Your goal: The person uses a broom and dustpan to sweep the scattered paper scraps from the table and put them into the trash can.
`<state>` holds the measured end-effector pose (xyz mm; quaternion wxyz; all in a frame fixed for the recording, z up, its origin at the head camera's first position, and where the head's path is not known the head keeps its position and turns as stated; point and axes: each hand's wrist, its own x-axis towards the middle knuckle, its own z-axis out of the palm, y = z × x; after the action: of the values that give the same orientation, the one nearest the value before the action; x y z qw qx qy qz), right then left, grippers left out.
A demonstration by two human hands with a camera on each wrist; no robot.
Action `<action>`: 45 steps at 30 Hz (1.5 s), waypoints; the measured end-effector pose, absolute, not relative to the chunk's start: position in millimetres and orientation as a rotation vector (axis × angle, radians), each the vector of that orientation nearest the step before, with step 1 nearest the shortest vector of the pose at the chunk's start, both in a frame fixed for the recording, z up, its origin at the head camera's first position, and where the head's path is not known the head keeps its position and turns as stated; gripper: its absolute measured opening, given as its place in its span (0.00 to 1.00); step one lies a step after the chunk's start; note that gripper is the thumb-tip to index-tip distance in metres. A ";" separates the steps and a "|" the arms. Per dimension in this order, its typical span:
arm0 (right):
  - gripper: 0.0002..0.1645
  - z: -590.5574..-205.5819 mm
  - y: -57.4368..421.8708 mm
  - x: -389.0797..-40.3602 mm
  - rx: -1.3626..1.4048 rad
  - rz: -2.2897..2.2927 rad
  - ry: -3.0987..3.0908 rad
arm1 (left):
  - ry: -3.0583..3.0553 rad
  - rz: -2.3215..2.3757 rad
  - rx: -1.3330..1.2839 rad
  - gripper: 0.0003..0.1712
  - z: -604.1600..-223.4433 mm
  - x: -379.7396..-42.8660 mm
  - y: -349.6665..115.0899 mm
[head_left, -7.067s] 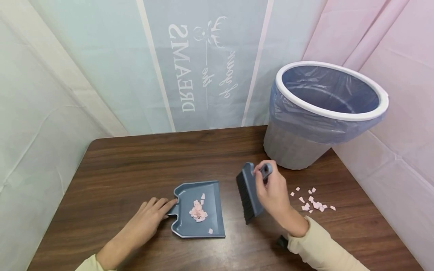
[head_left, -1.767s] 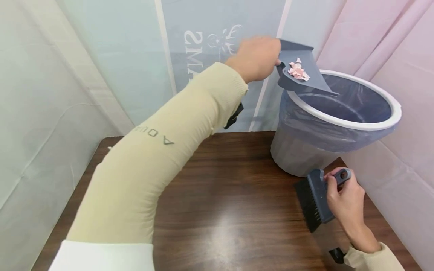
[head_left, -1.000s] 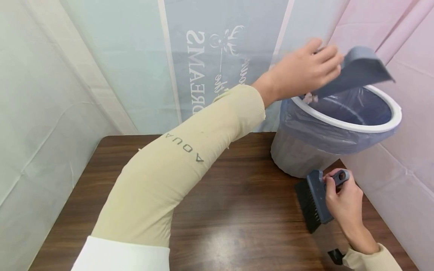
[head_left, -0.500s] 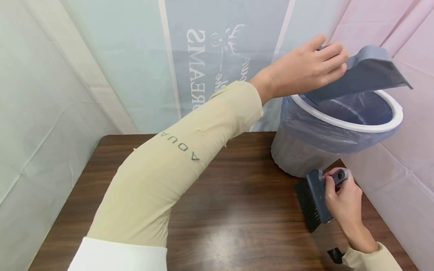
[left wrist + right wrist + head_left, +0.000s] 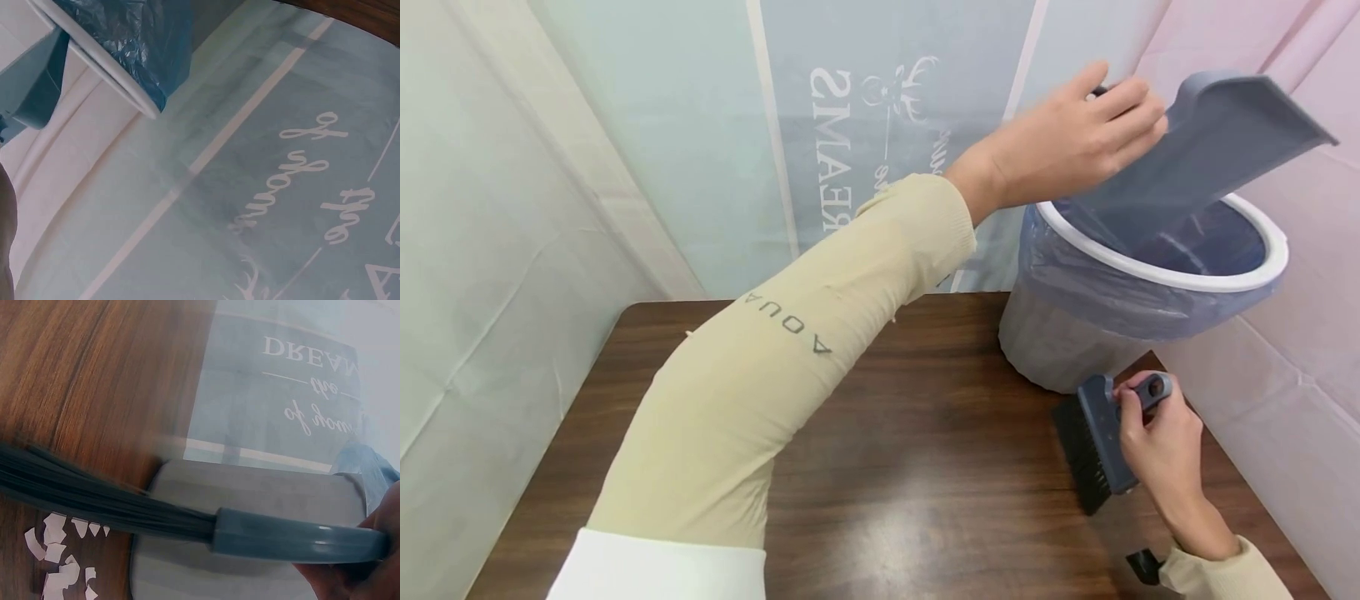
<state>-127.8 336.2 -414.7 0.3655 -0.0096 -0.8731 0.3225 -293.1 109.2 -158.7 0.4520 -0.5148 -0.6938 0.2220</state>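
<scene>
My left hand (image 5: 1075,137) grips the handle of a grey-blue dustpan (image 5: 1232,142) high at the back right. The pan is steeply tilted over the bin's mouth, its lower part dipping inside the rim; no scraps show on its visible face. Part of the dustpan (image 5: 37,94) also appears in the left wrist view. At the lower right, my right hand (image 5: 1165,442) holds a matching hand brush (image 5: 1105,433) by its handle, dark bristles pointing left. Pale pink paper scraps (image 5: 59,569) lie on the table below the bristles in the right wrist view; brush and hand hide them from the head view.
A grey waste bin (image 5: 1060,333) with a white rim and blue liner stands at the table's back right corner. Fabric sheets (image 5: 700,125) hang behind and on both sides of the brown wooden table (image 5: 925,433). My left sleeve crosses above the table.
The dustpan has gone from the table to above the bin and tipped steeply; its pink scraps slid off toward the bin. The brush moved right earlier and has since stayed nearly still.
</scene>
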 end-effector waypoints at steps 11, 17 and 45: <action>0.06 -414.7 335.5 -130.6 -0.033 0.842 -2.236 | -2.181 0.357 -1.087 0.29 -147.5 -293.7 97.6; 0.07 -415.7 336.8 -130.3 -0.035 0.839 -2.239 | -2.454 0.176 -1.047 0.31 -137.8 -291.6 91.7; 0.06 -413.3 328.3 -130.0 -0.001 0.855 -2.242 | -2.706 -0.512 -1.085 0.27 -196.4 -278.2 -26.6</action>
<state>-130.0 328.3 -413.3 0.3626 -0.0003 -0.8707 0.3322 -278.2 -26.6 -196.4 0.0909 -0.3651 -0.9104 -0.1722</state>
